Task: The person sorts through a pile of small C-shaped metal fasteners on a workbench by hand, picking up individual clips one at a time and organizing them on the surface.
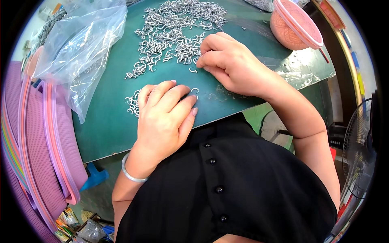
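A wide heap of small silver-grey curved metal pieces (186, 16), like open hooks, is spread over the green tabletop (109, 133). At its near right edge, my right hand (233, 65) is closed, thumb and fingers pinched together; whatever is between the fingertips is hidden. One loose curved piece (193, 70) lies just left of those fingertips. Closer to me, my left hand (164, 113) rests palm down with its fingers spread, partly covering a smaller pile of the same pieces (132, 103). A couple of them show beside its fingertips.
Clear plastic bag (87, 52) lies across the table's left side. Stacked purple and pink plastic baskets (67, 133) stand against that edge. A pink basket (293, 28) sits at the far right, and a black fan (358, 141) is beyond my right arm.
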The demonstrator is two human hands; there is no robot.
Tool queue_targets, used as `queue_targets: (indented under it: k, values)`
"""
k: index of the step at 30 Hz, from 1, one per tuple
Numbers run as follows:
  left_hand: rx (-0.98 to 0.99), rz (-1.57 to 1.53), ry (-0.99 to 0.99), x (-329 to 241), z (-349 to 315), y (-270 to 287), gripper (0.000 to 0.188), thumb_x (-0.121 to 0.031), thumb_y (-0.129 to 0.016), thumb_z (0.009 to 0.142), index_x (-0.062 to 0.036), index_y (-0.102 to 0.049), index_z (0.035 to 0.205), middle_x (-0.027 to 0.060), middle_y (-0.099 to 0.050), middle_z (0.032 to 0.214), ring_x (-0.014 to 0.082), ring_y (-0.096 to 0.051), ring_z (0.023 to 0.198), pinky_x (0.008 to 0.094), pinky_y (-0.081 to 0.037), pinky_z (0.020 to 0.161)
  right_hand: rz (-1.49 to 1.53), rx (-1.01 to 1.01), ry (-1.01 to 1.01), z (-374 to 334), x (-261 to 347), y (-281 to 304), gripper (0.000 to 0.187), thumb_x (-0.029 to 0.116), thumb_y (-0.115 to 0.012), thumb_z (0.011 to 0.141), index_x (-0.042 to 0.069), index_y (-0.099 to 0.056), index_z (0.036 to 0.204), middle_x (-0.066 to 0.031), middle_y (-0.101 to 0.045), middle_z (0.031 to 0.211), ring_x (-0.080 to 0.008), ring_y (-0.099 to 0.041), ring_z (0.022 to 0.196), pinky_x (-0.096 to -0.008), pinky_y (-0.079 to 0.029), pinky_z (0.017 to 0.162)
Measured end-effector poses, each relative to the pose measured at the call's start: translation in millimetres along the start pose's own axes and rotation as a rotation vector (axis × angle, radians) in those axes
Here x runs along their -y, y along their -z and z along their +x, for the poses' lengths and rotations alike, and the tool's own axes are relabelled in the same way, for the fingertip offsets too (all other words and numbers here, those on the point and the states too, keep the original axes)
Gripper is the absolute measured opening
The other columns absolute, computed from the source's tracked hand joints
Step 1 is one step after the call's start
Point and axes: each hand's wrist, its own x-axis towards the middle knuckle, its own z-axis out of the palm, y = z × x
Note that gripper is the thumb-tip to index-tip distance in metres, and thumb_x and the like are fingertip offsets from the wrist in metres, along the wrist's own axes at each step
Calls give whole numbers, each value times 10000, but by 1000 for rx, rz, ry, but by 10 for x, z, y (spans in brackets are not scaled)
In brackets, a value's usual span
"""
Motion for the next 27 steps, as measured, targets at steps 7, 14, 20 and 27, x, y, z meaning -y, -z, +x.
queue_targets:
  k: [7,14,20,27]
  values:
    - [-2,-9,48,-18,3,7,280,-163,-724,780,-46,-694,1032,98,-640,1109,300,-574,1110,456,-388,949,16,26,107,2,-3,-16,101,53,-669,786,58,-727,868,-82,-593,926,-291,-556,913,-382,-476,812]
    - [119,71,55,-60,39,17,409,-214,-731,793,-35,-676,1157,123,-635,1238,348,-533,1226,462,-356,1039,-82,47,59,-22,-31,1,119,44,-682,781,66,-728,889,-80,-607,1001,-291,-549,973,-390,-467,859]
    - [59,17,50,-18,7,14,344,-207,-729,791,-22,-677,1076,102,-627,1155,304,-546,1167,470,-375,987,-47,-3,18,-1,-40,15,105,59,-689,778,69,-727,875,-79,-606,983,-291,-549,966,-383,-471,854]
    - [50,7,51,-47,51,32,290,-169,-726,787,-66,-685,1055,97,-628,1071,307,-563,1124,466,-377,979,-5,1,41,-7,-36,-3,52,67,-695,774,71,-715,822,-73,-605,941,-287,-550,941,-384,-474,843]
